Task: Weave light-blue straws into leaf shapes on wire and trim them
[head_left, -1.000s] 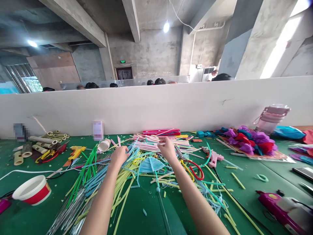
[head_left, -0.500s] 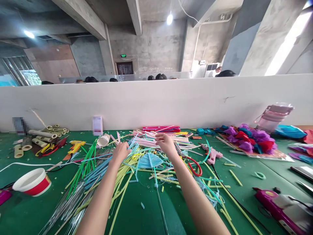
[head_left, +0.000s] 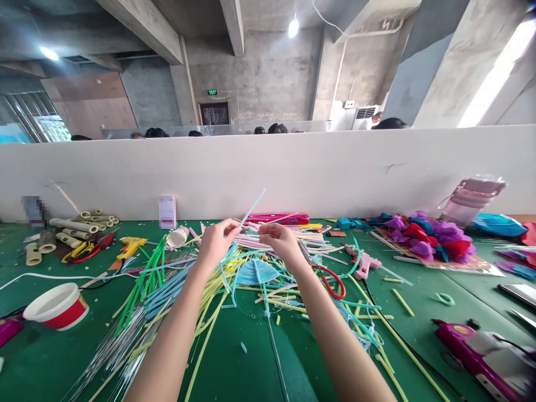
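Note:
My left hand pinches a light-blue pipe cleaner, which sticks up and to the right in front of the white partition. My right hand is just to the right, fingers stretched loosely toward it, with nothing visible in them. Below and between the hands lies a light-blue fan-shaped piece on a thin wire stem. Pink pipe cleaners are heaped behind the hands. Blue pipe cleaners and yellow ones spread beside my left forearm. Red-handled scissors lie by my right wrist.
A pink glue gun lies to the right, a yellow glue gun to the left. A paper cup stands at left. Purple and red fuzzy pieces lie near a pink bottle. A white partition bounds the table.
My left hand has risen from the pile and moved slightly right, lifting a light-blue pipe cleaner. My right hand has shifted a little left, its fingers straighter.

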A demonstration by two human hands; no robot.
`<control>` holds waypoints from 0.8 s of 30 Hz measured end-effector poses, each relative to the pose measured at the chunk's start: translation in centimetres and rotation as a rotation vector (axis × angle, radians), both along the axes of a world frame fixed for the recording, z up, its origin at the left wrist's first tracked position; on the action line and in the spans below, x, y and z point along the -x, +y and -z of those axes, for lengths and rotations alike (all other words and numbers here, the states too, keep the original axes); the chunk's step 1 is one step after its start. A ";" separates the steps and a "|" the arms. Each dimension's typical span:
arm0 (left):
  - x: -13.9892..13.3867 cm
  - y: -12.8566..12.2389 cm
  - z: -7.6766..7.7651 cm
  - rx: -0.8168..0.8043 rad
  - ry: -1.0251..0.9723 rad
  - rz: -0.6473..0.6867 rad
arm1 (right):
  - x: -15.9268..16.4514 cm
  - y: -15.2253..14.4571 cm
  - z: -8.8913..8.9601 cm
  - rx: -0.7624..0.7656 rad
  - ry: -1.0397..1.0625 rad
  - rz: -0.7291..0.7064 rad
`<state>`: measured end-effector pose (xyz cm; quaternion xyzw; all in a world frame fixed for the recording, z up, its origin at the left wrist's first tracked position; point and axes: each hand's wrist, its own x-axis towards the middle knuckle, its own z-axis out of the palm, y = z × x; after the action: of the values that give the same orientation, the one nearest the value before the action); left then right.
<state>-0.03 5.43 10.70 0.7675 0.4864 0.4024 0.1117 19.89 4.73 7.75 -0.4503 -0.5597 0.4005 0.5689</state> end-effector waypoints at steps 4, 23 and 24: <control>-1.8 -0.7 0.0 -0.005 -0.002 0.166 | 0.8 -1.2 -1.5 -0.004 0.155 -0.134; 1.3 -0.4 -0.8 0.122 0.095 0.099 | -9.2 -1.5 -3.8 -0.285 0.677 0.498; 1.3 -0.3 -0.6 0.137 0.161 0.071 | -9.4 -1.5 -3.8 -0.280 0.674 0.501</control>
<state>-1.35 5.10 11.29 0.8048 0.4925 0.3008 0.1387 29.31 3.21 11.54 -0.3351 -0.2654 0.2950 0.8545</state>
